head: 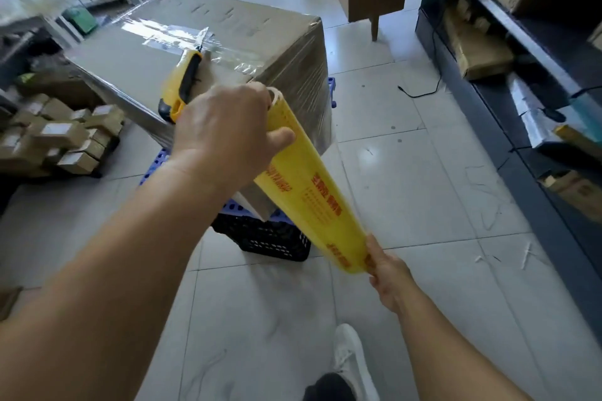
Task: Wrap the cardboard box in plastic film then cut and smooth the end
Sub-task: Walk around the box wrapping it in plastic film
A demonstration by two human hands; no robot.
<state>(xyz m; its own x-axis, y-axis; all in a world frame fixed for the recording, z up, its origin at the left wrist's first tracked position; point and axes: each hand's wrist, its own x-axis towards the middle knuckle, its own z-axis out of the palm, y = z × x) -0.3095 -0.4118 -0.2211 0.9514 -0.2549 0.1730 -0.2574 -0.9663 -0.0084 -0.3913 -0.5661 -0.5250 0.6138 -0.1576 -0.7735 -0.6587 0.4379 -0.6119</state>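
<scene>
Big cardboard box [202, 52] up on blue crates [156, 163] and a black crate [270, 238], off the floor, likely so the film can pass low round its sides. Shiny film already tight on the near sides of the box and over part of the top. More turns probably still needed before any cutting.

Yellow roll of film [309, 192] held slanted at the near corner of the box, top end by the box's top edge, bottom end down near the black crate. Held by both ends so it can spin and let film out.

Left hand [224, 137] at the top end of the roll, thumb pressed on the side, fingers curled round the end: a closed grip on the roll. Right hand [387, 273] at the bottom end, fingers pinching the rim: a grip on the roll too. The end itself partly hidden by the fingers.

Yellow and black knife [184, 81] lying on top of the box, just behind the left hand, blade pointing away. Left there probably to be close by for the cut at the end. Could slide off if the box gets bumped.

Small brown boxes [62, 137] in a heap on the floor, left of the big box. White shoe [350, 358] on the floor tiles, well in front of the box.
</scene>
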